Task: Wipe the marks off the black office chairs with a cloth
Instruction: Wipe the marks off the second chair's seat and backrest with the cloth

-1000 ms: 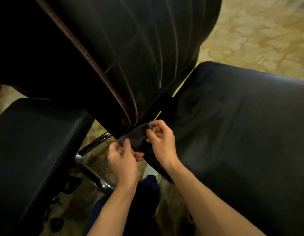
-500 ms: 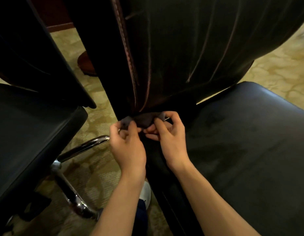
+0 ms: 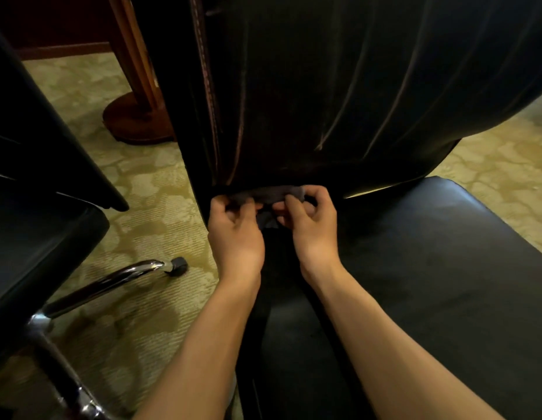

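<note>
A small dark grey cloth (image 3: pixel 271 195) is stretched between both my hands at the bottom edge of a black office chair's backrest (image 3: pixel 339 86). My left hand (image 3: pixel 234 234) pinches the cloth's left end with curled fingers. My right hand (image 3: pixel 312 228) pinches its right end and a fold below. The chair's black seat (image 3: pixel 430 283) spreads out to the right and below my hands. Much of the cloth is hidden behind my fingers.
A second black chair (image 3: pixel 36 222) stands at the left, with a chrome base leg (image 3: pixel 112 280) and a castor (image 3: pixel 177 266) on the patterned carpet (image 3: pixel 160 207). A round wooden table foot (image 3: pixel 133 119) stands behind the backrest.
The view has swung so that the backrest now fills the top and the seat lies lower right. Both hands have kept hold of the cloth and drawn it out wider along the backrest's bottom edge.
</note>
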Available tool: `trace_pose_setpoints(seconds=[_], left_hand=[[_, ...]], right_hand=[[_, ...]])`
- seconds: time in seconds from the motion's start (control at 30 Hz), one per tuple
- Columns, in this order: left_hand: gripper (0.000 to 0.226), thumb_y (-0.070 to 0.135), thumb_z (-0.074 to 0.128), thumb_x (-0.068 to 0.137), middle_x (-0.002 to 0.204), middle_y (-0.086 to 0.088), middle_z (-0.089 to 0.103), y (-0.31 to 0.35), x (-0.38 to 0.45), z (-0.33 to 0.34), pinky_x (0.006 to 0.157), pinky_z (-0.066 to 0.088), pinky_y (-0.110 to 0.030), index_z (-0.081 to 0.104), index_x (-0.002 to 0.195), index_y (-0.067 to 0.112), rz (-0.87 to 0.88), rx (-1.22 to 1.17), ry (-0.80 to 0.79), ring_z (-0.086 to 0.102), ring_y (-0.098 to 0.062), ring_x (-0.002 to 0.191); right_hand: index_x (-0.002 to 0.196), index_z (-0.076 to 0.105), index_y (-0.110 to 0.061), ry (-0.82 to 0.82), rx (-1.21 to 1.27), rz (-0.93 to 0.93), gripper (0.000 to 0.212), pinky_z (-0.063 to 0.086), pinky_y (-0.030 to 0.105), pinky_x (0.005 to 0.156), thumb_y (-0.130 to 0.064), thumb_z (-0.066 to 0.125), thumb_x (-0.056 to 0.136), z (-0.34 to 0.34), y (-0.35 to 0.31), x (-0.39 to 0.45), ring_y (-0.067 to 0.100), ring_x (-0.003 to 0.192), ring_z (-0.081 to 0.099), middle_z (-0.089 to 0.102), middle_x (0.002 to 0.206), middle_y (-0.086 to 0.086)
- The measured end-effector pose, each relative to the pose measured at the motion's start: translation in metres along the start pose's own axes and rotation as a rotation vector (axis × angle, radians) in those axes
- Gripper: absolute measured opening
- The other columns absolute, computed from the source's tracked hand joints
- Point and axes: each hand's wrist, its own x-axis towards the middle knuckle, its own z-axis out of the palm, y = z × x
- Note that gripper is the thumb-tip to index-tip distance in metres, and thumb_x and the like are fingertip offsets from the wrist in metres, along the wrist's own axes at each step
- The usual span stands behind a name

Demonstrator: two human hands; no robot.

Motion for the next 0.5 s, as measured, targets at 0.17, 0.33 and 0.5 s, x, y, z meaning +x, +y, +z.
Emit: trace_pose_setpoints(seconds=[0.17,0.33,0.5], left_hand=[[0.007,0.017,0.057,0.098,0.079,0.004,0.071,0.004,0.001,0.043,0.059,0.05,-0.022,0.055,0.104,0.017,-0.101,-0.104,0.086,0.069,-0.006,0.063],[0.011,0.013,0.058,0.098,0.092,-0.007,0.073,0.001,-0.007,0.105,0.067,0.055,-0.028,0.056,0.108,0.011,-0.219,-0.145,-0.214,0.073,-0.01,0.073],[0.006,0.004,0.051,0.1,0.081,-0.009,0.068,0.013,0.012,0.095,0.052,0.051,-0.016,0.051,0.104,0.007,-0.213,-0.321,-0.134,0.069,-0.009,0.064]], right_hand=[[0.102,0.053,-0.011,0.089,0.001,-0.01,0.005,0.058,0.03,0.076,-0.007,0.052,0.1,-0.009,-0.006,0.023,0.018,0.085,0.072,0.072,0.088,0.013],[0.105,0.05,-0.007,0.367,0.166,-0.054,0.008,0.059,0.036,0.076,-0.002,0.05,0.099,-0.058,-0.016,0.053,0.024,0.081,0.071,0.067,0.086,0.016],[0.105,0.051,-0.005,0.25,0.254,0.024,0.009,0.06,0.03,0.076,0.0,0.051,0.098,-0.037,-0.023,0.058,0.024,0.083,0.07,0.066,0.087,0.017]])
